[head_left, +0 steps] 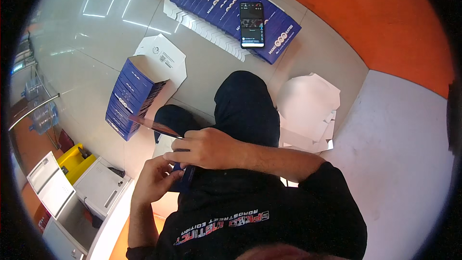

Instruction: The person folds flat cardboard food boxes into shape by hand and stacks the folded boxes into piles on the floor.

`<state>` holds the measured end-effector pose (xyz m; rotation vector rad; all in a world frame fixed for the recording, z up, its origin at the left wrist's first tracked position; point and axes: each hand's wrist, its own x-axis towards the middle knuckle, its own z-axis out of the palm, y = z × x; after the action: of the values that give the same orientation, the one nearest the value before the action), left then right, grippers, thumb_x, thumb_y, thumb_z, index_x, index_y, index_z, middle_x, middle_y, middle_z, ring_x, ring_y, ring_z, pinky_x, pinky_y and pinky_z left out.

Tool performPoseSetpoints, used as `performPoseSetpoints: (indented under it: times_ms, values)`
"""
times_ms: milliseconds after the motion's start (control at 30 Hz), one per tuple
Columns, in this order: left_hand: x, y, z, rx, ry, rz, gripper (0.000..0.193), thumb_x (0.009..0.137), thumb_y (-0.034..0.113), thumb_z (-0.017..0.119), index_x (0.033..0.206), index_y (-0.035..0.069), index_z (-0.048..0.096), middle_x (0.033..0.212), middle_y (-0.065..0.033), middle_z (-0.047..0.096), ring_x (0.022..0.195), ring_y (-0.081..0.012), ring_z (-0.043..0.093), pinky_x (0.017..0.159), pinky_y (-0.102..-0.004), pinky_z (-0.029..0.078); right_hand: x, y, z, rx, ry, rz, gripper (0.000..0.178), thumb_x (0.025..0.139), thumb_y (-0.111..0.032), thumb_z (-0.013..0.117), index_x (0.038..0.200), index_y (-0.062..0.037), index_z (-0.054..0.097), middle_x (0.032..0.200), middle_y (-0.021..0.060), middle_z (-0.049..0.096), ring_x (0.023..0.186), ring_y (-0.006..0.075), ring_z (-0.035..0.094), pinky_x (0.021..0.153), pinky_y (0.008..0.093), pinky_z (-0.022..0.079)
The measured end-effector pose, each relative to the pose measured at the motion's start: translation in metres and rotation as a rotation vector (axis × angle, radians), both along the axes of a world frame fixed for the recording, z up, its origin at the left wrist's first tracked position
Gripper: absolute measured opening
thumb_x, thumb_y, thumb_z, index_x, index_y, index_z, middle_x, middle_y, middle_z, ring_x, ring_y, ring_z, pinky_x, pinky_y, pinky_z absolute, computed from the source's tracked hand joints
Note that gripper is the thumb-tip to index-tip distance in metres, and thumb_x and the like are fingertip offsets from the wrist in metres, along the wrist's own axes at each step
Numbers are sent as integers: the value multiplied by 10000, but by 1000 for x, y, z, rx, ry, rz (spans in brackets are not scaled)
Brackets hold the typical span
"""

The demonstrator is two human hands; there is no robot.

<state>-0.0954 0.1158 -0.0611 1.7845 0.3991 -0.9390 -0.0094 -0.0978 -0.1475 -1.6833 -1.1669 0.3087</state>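
In front of my lap I hold a blue-and-white cardboard piece (pixel 183 183), partly hidden by my fingers. My left hand (pixel 155 178) pinches its near part between thumb and fingers. My right hand (pixel 208 149) crosses from the right and grips it from above, fingers curled round. A thin brown-edged panel (pixel 156 126) sticks out past the right fingers toward the upper left; how it joins the rest I cannot tell. Beyond it stands a stack of blue folded cartons (pixel 126 98), with a white flattened carton (pixel 166 60) leaning behind.
A long row of blue cartons (pixel 211 0) lies on the tiled floor (pixel 91 33) ahead, with a phone (pixel 252 25) on top. White carton blanks (pixel 308 110) lie right of my knee. An orange panel (pixel 346 9) rises at the far right. White cabinets (pixel 101 185) stand at left.
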Motion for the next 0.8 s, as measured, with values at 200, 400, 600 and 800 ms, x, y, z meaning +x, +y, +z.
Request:
performPoseSetpoints:
  times_ms: [200, 400, 600, 800]
  values:
    - [-22, -12, 4, -65, 41, 264, 377, 857, -89, 756, 1196, -6, 616, 964, -33, 691, 833, -62, 645, 722, -236, 527, -6, 1, 10, 62, 22, 31, 345, 885, -201, 675, 1227, -154, 671, 984, 43, 671, 892, 258, 708, 742, 387, 606]
    - [-48, -22, 6, -186, -61, 505, 397, 852, -74, 769, 1169, 38, 558, 979, -26, 689, 837, -60, 655, 753, -221, 533, -17, 1, 19, 54, -58, 88, 361, 908, -174, 620, 1265, -152, 673, 998, 40, 675, 885, 258, 702, 756, 387, 601]
    - [-67, -17, -2, -216, -101, 512, 323, 901, -52, 731, 1175, 3, 569, 938, -81, 726, 813, -87, 696, 705, -209, 542, -25, 2, 24, 210, -94, 2, 281, 865, -166, 694, 1142, -122, 712, 988, 24, 685, 804, 210, 668, 689, 335, 577]
    - [-77, -16, 4, -163, -88, 412, 228, 884, -35, 767, 1095, -9, 684, 893, -49, 723, 752, -63, 665, 638, -191, 502, -37, -1, 32, 137, -75, -7, 243, 868, -147, 686, 1107, -148, 727, 918, -7, 698, 776, 200, 664, 656, 339, 562]
